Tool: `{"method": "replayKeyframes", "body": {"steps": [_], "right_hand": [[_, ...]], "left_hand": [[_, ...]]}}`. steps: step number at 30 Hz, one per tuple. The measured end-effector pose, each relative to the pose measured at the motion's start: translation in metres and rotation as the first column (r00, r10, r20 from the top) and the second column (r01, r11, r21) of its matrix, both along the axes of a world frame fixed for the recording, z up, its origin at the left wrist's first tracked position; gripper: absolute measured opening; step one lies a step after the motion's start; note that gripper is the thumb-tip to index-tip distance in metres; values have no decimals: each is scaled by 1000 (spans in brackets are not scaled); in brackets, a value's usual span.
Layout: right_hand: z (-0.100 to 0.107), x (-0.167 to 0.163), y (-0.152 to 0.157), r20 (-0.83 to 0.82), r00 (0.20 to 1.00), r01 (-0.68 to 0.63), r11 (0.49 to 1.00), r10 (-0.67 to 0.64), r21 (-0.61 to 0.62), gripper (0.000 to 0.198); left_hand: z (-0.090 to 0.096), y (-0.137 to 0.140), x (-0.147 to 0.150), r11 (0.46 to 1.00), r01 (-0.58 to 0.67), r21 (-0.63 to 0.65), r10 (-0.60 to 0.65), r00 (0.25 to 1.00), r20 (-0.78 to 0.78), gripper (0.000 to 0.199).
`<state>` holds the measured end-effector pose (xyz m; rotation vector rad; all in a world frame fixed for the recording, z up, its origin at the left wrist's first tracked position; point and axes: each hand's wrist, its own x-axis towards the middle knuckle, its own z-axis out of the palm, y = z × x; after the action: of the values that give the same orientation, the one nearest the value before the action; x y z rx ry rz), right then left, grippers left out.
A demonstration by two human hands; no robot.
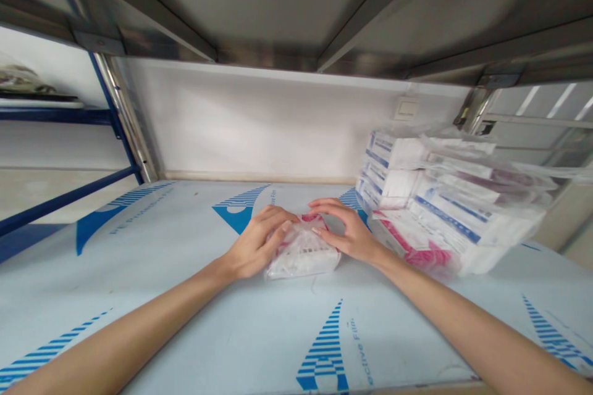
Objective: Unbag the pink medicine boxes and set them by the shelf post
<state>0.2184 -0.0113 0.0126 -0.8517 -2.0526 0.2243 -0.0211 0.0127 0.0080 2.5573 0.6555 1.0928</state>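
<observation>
Lying flat on the shelf (185,296), the packet (303,251) is clasped between both hands: left hand (254,247) curled over its left end, right hand (345,231) pressed on its right. The stack (445,203) is positioned just right.

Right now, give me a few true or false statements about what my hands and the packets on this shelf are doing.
1. Both hands rest on one clear packet. True.
2. The left hand holds a blue box in the air. False: it lies on the packet, which sits on the shelf.
3. A stack of packets stands to the right of the right hand. True.
4. The stack is on the shelf's left side. False: it is on the right.
</observation>
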Motion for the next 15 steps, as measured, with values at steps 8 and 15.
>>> {"method": "replayKeyframes", "body": {"steps": [8,15], "right_hand": [[-9,-3,-1,18,998,-50,993,52,-111,13],[-8,-1,-2,-36,995,-102,957,96,-272,11]], "left_hand": [[10,-8,-3,991,133,12,-128,972,-195,29],[8,-10,1,996,77,-49,-85,979,-185,35]]}}
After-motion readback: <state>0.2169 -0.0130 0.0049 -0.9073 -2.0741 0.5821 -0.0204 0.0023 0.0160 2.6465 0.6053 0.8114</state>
